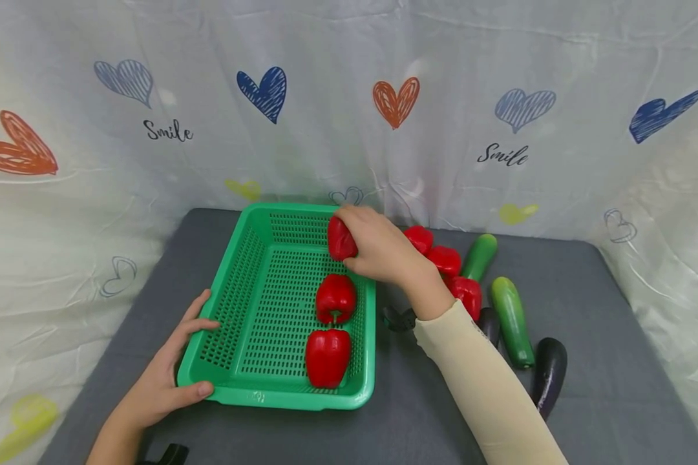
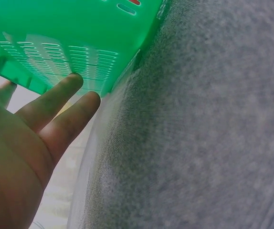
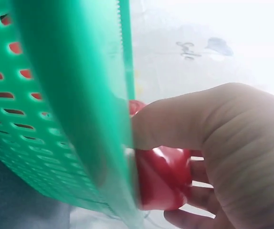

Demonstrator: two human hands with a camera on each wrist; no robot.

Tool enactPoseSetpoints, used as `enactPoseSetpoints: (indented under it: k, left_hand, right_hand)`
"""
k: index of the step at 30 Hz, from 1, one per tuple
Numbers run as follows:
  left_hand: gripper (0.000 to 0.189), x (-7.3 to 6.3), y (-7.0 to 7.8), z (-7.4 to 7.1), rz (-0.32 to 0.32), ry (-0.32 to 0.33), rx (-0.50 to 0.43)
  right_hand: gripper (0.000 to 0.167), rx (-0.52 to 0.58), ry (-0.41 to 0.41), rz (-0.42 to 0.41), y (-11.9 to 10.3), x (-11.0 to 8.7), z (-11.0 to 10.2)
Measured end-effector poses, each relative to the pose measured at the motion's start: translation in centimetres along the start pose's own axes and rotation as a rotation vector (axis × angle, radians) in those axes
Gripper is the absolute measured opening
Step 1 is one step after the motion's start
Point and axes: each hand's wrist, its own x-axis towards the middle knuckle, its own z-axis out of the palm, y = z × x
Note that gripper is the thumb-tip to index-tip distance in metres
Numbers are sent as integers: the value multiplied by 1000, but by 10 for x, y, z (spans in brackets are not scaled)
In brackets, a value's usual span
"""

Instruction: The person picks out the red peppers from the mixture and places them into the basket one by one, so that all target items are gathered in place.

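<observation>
A green plastic basket (image 1: pixel 285 398) sits on the grey table, with two red bell peppers (image 1: pixel 335 298) lying along its right side. At its near left corner is my left hand (image 1: pixel 165 371), thumb by the front rim and fingers spread along the left side. The left wrist view shows those fingers (image 2: pixel 68 121) straight against the slotted wall. My right hand (image 1: pixel 380 248) grips another red bell pepper (image 1: pixel 340 239) over the basket's far right part. In the right wrist view the thumb lies across this pepper (image 3: pixel 163 176), with the other fingers on its far side.
Right of the basket lie several red peppers (image 1: pixel 444 260), partly behind my right arm. Two green cucumber-like vegetables (image 1: pixel 512 323) and dark eggplants (image 1: pixel 549 374) are farther right. A black object (image 1: pixel 398 319) lies beside the basket. A white curtain (image 1: pixel 326 148) hangs behind.
</observation>
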Motion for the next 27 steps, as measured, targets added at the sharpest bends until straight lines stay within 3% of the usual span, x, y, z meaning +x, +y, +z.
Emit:
enactPoseSetpoints:
  k: [6, 13, 27]
  left_hand:
    - [77, 0, 0, 0, 1, -1, 3]
    - [77, -1, 0, 0, 1, 8, 1]
    - [75, -1, 1, 1, -13, 11, 0]
  right_hand:
    - [69, 4, -32, 24, 2, 3, 6]
    - [72, 25, -96, 37, 3, 7, 9]
    - [77, -62, -216, 54, 3, 15, 23]
